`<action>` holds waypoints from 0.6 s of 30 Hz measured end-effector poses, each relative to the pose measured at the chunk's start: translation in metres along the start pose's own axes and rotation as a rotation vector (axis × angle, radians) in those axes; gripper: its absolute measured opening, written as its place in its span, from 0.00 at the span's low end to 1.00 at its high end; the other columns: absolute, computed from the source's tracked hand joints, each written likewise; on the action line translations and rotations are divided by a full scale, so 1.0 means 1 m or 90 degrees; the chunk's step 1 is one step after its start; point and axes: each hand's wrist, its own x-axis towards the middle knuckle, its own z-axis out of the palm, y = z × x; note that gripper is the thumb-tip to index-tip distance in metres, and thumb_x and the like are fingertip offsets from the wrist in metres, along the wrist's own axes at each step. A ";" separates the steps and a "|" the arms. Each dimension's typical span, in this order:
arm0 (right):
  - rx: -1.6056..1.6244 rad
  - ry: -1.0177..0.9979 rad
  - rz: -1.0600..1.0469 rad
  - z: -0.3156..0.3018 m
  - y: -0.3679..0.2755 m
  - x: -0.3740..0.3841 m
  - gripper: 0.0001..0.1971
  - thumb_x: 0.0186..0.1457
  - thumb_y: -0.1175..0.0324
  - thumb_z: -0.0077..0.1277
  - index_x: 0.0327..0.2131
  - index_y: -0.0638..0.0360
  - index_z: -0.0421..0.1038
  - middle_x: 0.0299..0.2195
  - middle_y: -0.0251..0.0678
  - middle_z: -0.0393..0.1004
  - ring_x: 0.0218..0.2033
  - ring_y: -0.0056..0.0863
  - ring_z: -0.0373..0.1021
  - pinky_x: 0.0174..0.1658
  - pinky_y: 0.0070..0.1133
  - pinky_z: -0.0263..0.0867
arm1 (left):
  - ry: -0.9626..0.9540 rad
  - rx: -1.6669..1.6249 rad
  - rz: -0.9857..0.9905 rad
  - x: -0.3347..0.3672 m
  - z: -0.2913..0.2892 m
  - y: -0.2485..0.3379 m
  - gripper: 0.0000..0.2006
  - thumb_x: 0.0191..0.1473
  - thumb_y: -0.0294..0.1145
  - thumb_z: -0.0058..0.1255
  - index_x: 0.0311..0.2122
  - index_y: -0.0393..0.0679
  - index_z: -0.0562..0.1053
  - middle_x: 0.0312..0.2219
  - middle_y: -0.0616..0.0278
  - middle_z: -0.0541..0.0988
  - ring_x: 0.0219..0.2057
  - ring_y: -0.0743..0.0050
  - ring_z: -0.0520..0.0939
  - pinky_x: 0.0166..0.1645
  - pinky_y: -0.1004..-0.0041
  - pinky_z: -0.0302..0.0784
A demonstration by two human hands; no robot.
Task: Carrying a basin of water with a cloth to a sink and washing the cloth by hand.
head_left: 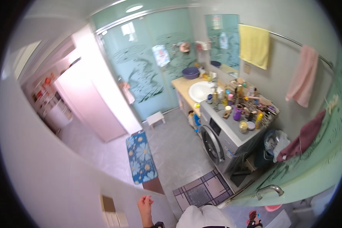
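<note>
My left hand (145, 204) is raised at the lower edge, fingers curled loosely with nothing in them, close to a white wall with a switch panel (108, 205). A dark band sits on that wrist. My right hand (253, 219) barely shows at the bottom edge, reddish and blurred, below a metal handle (270, 190) on a green glass door. Its fingers cannot be made out. My white top (203, 217) lies between the two hands.
A washing machine (219, 141) stands ahead, its top crowded with several bottles. Beyond it are a sink (198, 91) and a purple basin (190, 72). Yellow (254, 45), pink (304, 76) and maroon (306, 136) towels hang at the right. A blue floral mat (140, 156), a grey checked mat (203, 190) and a white stool (155, 118) are on the floor.
</note>
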 end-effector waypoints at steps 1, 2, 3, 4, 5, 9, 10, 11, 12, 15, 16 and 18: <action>-0.007 0.016 0.008 0.004 0.004 -0.004 0.28 0.43 0.43 0.52 0.42 0.53 0.64 0.30 0.40 0.68 0.26 0.33 0.68 0.29 0.30 0.67 | -0.027 0.011 0.007 0.007 -0.003 -0.004 0.08 0.52 0.31 0.49 0.31 0.36 0.72 0.19 0.64 0.72 0.21 0.81 0.73 0.28 0.80 0.73; -0.013 0.031 0.010 0.007 0.008 -0.012 0.28 0.43 0.43 0.52 0.41 0.53 0.64 0.29 0.40 0.68 0.26 0.32 0.67 0.29 0.30 0.67 | 0.009 -0.001 0.000 0.011 -0.004 -0.009 0.08 0.52 0.31 0.49 0.31 0.36 0.72 0.19 0.65 0.72 0.21 0.81 0.74 0.27 0.80 0.72; -0.027 0.032 0.013 0.017 0.009 -0.015 0.28 0.44 0.43 0.52 0.41 0.53 0.64 0.29 0.40 0.68 0.26 0.32 0.67 0.28 0.30 0.67 | 0.058 -0.016 -0.002 0.015 -0.006 -0.006 0.08 0.51 0.31 0.50 0.30 0.36 0.71 0.18 0.65 0.72 0.20 0.81 0.74 0.26 0.80 0.71; -0.029 0.038 0.015 0.024 0.011 -0.017 0.27 0.44 0.43 0.52 0.41 0.53 0.64 0.29 0.40 0.68 0.25 0.32 0.67 0.28 0.30 0.66 | 0.035 -0.015 0.004 0.024 0.002 0.002 0.08 0.51 0.31 0.50 0.30 0.36 0.71 0.18 0.65 0.72 0.20 0.81 0.74 0.26 0.80 0.71; -0.033 0.044 0.015 0.030 0.012 -0.021 0.27 0.44 0.43 0.51 0.41 0.53 0.64 0.28 0.39 0.68 0.25 0.31 0.67 0.28 0.30 0.66 | 0.002 0.060 0.036 0.031 0.008 0.010 0.11 0.52 0.35 0.49 0.31 0.37 0.72 0.19 0.64 0.72 0.20 0.81 0.73 0.26 0.80 0.70; -0.040 0.051 0.017 0.069 0.010 -0.029 0.25 0.45 0.44 0.50 0.39 0.53 0.65 0.27 0.39 0.69 0.24 0.30 0.66 0.27 0.30 0.65 | -0.018 0.120 0.069 0.065 0.054 0.049 0.13 0.53 0.38 0.47 0.28 0.37 0.73 0.17 0.67 0.71 0.18 0.83 0.68 0.23 0.81 0.63; -0.046 0.048 0.013 0.083 0.006 -0.030 0.25 0.46 0.44 0.50 0.39 0.53 0.66 0.27 0.38 0.69 0.23 0.30 0.66 0.26 0.30 0.64 | -0.031 0.166 0.063 0.076 0.063 0.056 0.13 0.53 0.38 0.47 0.29 0.37 0.73 0.17 0.67 0.71 0.18 0.82 0.68 0.23 0.80 0.64; -0.055 0.041 0.006 0.097 0.001 -0.030 0.25 0.46 0.44 0.50 0.39 0.53 0.66 0.26 0.38 0.69 0.23 0.29 0.66 0.26 0.30 0.64 | -0.071 0.154 0.070 0.088 0.069 0.060 0.13 0.52 0.39 0.48 0.30 0.37 0.73 0.18 0.66 0.71 0.18 0.80 0.68 0.23 0.78 0.63; -0.064 0.029 -0.004 0.114 -0.005 -0.034 0.24 0.46 0.44 0.50 0.39 0.53 0.66 0.26 0.38 0.69 0.23 0.29 0.66 0.26 0.30 0.64 | -0.078 0.147 0.079 0.104 0.066 0.049 0.13 0.52 0.39 0.48 0.30 0.37 0.73 0.18 0.66 0.71 0.18 0.80 0.68 0.23 0.78 0.63; -0.111 0.003 -0.046 0.168 -0.025 -0.038 0.24 0.47 0.45 0.49 0.38 0.54 0.67 0.25 0.38 0.69 0.22 0.28 0.65 0.25 0.30 0.63 | -0.059 0.124 0.113 0.155 0.065 0.036 0.16 0.52 0.42 0.48 0.33 0.36 0.71 0.20 0.63 0.72 0.21 0.76 0.70 0.25 0.75 0.66; -0.140 -0.011 -0.064 0.191 -0.036 -0.038 0.23 0.47 0.45 0.49 0.38 0.54 0.67 0.25 0.37 0.69 0.21 0.27 0.65 0.24 0.30 0.62 | -0.085 0.046 0.084 0.173 0.056 0.032 0.17 0.52 0.43 0.48 0.35 0.35 0.71 0.21 0.61 0.72 0.22 0.74 0.72 0.26 0.74 0.68; -0.180 -0.023 -0.099 0.231 -0.047 -0.035 0.23 0.48 0.45 0.48 0.37 0.54 0.67 0.24 0.37 0.69 0.21 0.27 0.65 0.24 0.30 0.62 | -0.106 0.102 0.067 0.216 0.046 0.020 0.16 0.52 0.42 0.48 0.34 0.37 0.71 0.23 0.60 0.75 0.24 0.74 0.74 0.28 0.77 0.71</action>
